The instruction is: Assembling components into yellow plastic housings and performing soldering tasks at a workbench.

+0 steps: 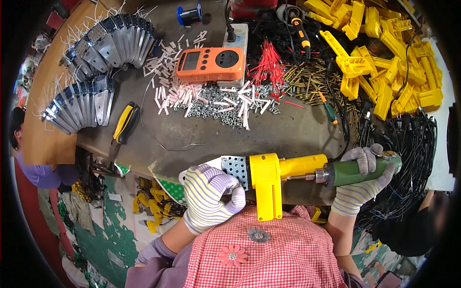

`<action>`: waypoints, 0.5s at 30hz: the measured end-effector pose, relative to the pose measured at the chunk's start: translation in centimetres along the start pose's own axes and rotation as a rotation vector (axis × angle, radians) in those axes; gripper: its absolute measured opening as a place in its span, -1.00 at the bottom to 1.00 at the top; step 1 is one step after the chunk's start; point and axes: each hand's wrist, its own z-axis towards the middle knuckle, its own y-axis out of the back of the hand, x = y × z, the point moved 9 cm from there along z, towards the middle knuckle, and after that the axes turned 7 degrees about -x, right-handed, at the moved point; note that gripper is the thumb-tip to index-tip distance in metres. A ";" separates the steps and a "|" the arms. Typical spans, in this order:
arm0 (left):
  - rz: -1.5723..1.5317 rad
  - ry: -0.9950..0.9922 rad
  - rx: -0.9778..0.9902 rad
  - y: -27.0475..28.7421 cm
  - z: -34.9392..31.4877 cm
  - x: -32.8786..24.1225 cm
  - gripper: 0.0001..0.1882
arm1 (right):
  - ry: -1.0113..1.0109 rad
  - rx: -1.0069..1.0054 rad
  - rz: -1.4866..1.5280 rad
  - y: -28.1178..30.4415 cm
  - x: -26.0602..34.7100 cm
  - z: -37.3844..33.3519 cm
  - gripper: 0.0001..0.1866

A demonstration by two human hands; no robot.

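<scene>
My left hand (213, 194), in a striped glove, is closed around the metal end of a yellow plastic tool housing (265, 182). A perforated metal guard (234, 170) sticks out of the housing beside my fingers. The housing's handle (302, 165) points right, and another yellow leg hangs down toward my apron. In my gloved right hand (365, 175) is a green electric screwdriver (343, 174), lying almost level. Its bit (301, 177) points left, its tip at or very near the right side of the housing. Whether it touches a screw cannot be seen.
Metal guard assemblies (113, 41) fan out at the far left, near yellow-handled pliers (126, 122). An orange multimeter (210, 65) stands among white tubes and nuts (211, 108). Brass screws (307, 81), red-leaded parts (269, 65), yellow shells (384, 57) and black cables (408, 158) lie right.
</scene>
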 end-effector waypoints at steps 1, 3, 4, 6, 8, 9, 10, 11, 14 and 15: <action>-0.016 -0.012 -0.010 0.1 0.0 -0.1 -0.78 | 0.009 -0.011 -0.057 0.2 0.1 0.0 -0.49; -0.023 -0.007 -0.008 0.0 -0.1 0.1 -0.78 | 0.003 0.005 -0.060 0.0 0.0 0.0 -0.49; -0.024 -0.017 -0.008 0.0 -0.1 0.0 -0.78 | 0.010 -0.019 -0.071 0.2 0.1 -0.1 -0.49; -0.013 -0.028 -0.004 -0.1 0.0 0.0 -0.78 | 0.002 -0.041 -0.053 0.3 -0.1 -0.1 -0.51; -0.032 -0.033 -0.025 0.0 0.1 -0.1 -0.78 | -0.014 -0.037 -0.063 0.1 -0.3 -0.1 -0.52; -0.037 -0.031 -0.032 0.0 0.1 0.0 -0.78 | -0.022 -0.035 -0.068 -0.1 -0.4 0.0 -0.53; -0.045 -0.035 -0.033 0.0 0.1 -0.1 -0.78 | -0.027 -0.047 -0.066 -0.1 -0.4 0.0 -0.53; -0.049 -0.034 -0.030 0.0 0.1 0.0 -0.79 | -0.033 -0.060 -0.065 -0.1 -0.5 0.1 -0.54; -0.049 -0.040 -0.037 0.0 0.2 0.0 -0.79 | -0.054 -0.060 -0.053 -0.2 -1.0 0.3 -0.54; -0.048 -0.048 -0.038 0.0 0.2 0.0 -0.79 | -0.053 -0.062 0.006 -0.1 -1.1 0.4 -0.55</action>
